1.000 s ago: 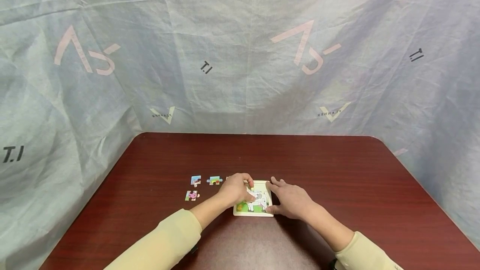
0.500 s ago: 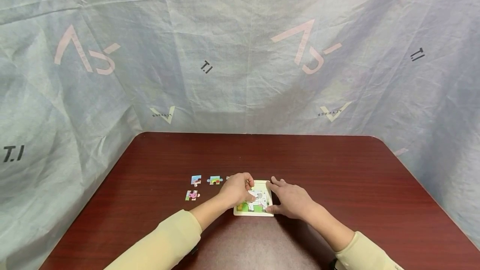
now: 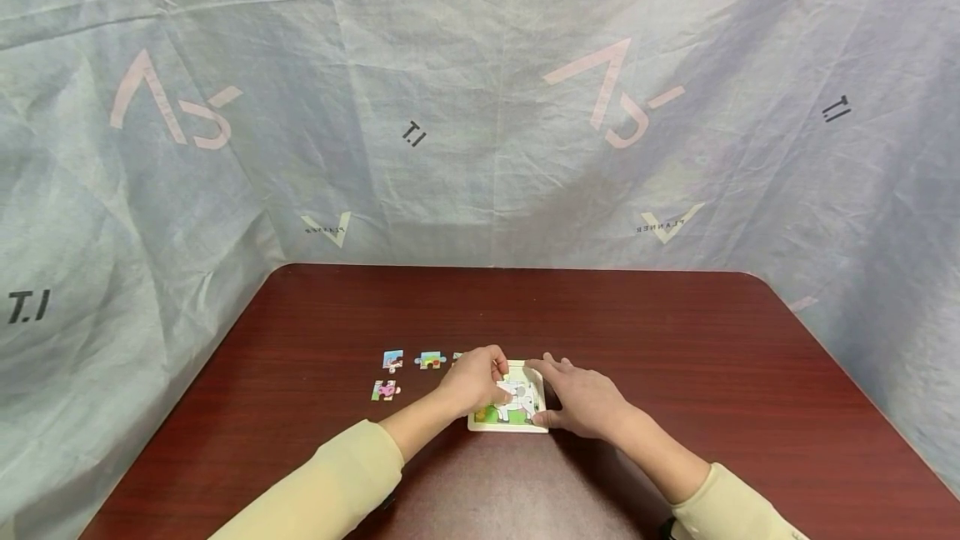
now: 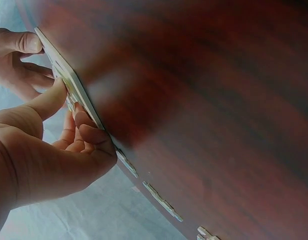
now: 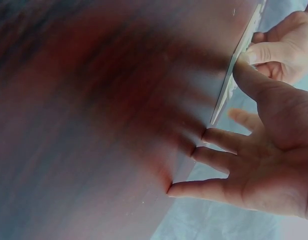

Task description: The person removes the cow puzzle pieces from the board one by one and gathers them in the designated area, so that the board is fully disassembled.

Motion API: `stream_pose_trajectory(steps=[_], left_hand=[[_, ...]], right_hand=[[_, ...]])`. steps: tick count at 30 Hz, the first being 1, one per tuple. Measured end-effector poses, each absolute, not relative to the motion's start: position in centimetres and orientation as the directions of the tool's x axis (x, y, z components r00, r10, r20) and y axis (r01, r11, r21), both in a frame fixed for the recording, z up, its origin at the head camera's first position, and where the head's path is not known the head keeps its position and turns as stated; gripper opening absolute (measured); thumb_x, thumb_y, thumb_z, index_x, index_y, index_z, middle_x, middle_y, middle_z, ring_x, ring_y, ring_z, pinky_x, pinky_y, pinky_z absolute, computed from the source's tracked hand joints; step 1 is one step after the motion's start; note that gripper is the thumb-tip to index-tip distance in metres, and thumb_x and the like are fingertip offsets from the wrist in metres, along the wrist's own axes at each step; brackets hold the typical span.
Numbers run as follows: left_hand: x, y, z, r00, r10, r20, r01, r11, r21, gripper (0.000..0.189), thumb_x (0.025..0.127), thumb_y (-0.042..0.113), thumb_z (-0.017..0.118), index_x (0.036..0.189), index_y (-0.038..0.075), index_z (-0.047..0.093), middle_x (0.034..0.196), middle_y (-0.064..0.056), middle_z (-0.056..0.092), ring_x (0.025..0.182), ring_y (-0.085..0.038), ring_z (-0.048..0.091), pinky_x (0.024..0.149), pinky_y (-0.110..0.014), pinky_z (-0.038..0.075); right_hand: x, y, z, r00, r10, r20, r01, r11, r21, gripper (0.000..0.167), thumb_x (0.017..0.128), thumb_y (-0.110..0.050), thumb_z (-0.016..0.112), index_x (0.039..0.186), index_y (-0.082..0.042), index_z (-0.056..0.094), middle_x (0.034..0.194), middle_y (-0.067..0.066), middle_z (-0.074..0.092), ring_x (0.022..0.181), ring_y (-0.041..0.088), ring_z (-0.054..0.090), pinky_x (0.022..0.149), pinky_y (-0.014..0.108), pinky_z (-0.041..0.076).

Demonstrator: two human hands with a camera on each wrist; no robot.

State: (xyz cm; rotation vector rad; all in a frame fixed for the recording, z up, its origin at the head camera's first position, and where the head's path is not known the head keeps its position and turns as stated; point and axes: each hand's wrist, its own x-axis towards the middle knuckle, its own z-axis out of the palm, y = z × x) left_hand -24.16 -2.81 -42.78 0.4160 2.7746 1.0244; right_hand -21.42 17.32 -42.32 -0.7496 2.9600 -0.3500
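Jigsaw tray (image 3: 504,429): hand placement

Head view: tray on the table (image 3: 645,315); loose puzzle pieces (image 3: 431,361) to its left, presumably within reach. Right hand (image 3: 585,402) spread, thumb apparently bracing the tray. Left hand (image 3: 472,377) curled over it; whether it pinches a piece cannot be told.

Left wrist view: tray edge-on, thumb contacting its face.

Right wrist view: three fingertips (image 5: 176,189) meet the table, unclear from the head.

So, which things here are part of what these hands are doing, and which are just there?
Seemingly part of the job:
puzzle tray, partly covered by the left hand, with the right hand at its right side
loose puzzle pieces to its left, one mostly hidden by the left hand

Just there:
table
printed cloth behind it
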Motion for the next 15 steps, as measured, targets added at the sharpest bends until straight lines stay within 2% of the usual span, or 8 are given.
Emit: stream_pose_trajectory(steps=[7,15], left_hand=[[-24.22,-2.85,-42.88,-0.948,0.316,-0.042,0.213,0.724,0.656,0.035,0.074,0.007,0.090,0.091,0.009,0.060,0.079,0.001,0.055,0.073,-0.014,0.051,0.066,-0.031,0.044],[-24.15,-3.00,-42.86,-0.947,0.319,-0.021,0.224,0.709,0.669,0.033,0.072,0.005,0.090,0.090,0.008,0.061,0.079,-0.002,0.059,0.070,-0.013,0.051,0.064,-0.029,0.042]], right_hand=[[-21.39,17.44,-42.34,-0.873,-0.488,0.015,-0.476,0.844,-0.247,0.061,0.082,-0.041,0.083,0.127,-0.016,0.051,0.144,0.029,0.050,0.125,0.044,0.056,0.085,0.058,0.052],[-21.40,17.46,-42.43,-0.866,-0.499,0.029,-0.491,0.839,-0.235,0.053,0.082,-0.041,0.083,0.120,-0.013,0.057,0.144,0.028,0.051,0.125,0.044,0.056,0.085,0.058,0.052]])
